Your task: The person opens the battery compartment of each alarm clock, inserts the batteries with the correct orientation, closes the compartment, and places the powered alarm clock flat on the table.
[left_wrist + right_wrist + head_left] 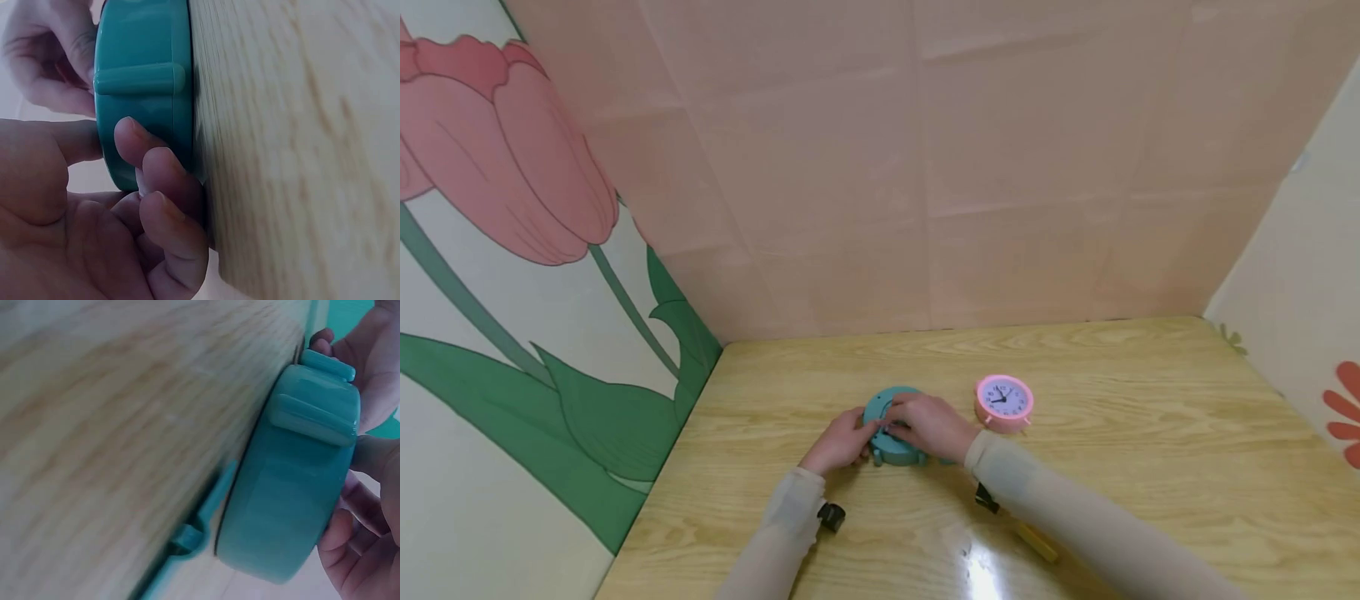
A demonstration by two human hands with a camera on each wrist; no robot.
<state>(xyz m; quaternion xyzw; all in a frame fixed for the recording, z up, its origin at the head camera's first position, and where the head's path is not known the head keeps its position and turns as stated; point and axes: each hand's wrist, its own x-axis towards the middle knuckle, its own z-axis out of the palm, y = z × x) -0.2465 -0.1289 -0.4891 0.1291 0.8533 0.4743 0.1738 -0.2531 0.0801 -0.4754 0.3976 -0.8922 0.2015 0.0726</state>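
Observation:
A round teal alarm clock [901, 454] lies on the table, its flat back up and its short feet toward the near side. My left hand [840, 442] holds it at the left, thumb over the top and fingers against the side wall [147, 44]. Over the clock's back, my right hand [928, 423] has bent fingers with their tips down at a recess in the middle. Whether those fingertips pinch something small is hidden. A thin teal plastic piece [187, 537] lies on the wood beside the clock, mostly covered by the right hand in the head view.
A pink alarm clock [1003, 403] sits face up to the right, behind the right wrist. Under the right forearm lies a yellow stick-like thing [1036, 542], partly hidden. The wooden table [1120, 375] meets a pinkish wall covering [925, 208] at the back.

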